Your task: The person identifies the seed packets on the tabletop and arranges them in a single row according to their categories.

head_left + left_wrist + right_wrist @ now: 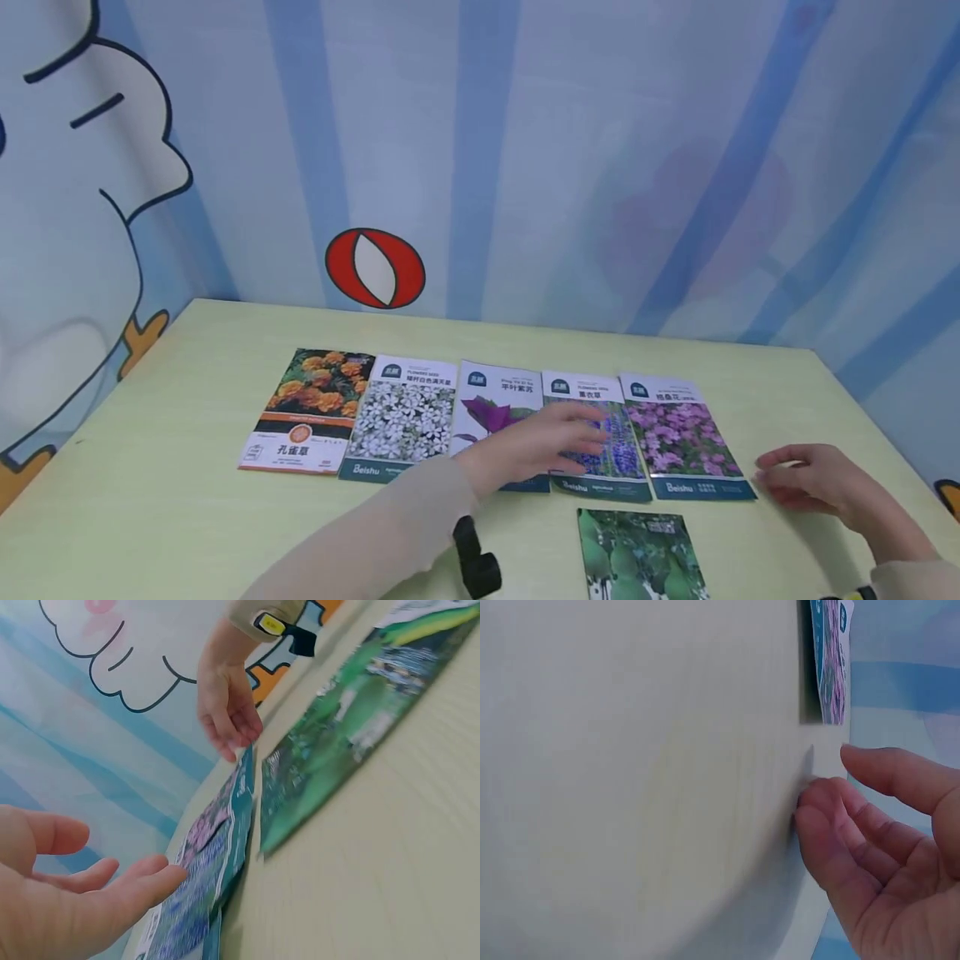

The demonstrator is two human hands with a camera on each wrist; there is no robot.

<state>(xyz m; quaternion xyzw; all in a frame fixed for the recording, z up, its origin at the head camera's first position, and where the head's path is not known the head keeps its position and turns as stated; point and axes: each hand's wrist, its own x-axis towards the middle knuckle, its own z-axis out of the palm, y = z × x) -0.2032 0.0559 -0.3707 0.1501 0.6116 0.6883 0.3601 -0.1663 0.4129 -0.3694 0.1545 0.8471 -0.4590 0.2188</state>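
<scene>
Five-packet row aside, several seed packets lie side by side on the table. My left hand point(536, 442) is over the row, fingers spread and relaxed, overlapping the lavender-blue flower packet point(622, 442) and the purple-leaf packet point(517, 379) in the head view. Nothing shows between its fingers in the left wrist view. At the row's right end lies a pink flower packet point(686, 437). Just right of its lower corner is my right hand point(817, 483), fingers loosely curled and holding nothing. A green gourd packet point(641, 554) lies nearer me, cut off by the frame's bottom edge.
Farther left in the row are an orange marigold packet point(315, 408) and a white flower packet point(405, 412). The pale yellow table point(165, 500) ends at a blue-striped backdrop point(525, 167) with cartoon prints.
</scene>
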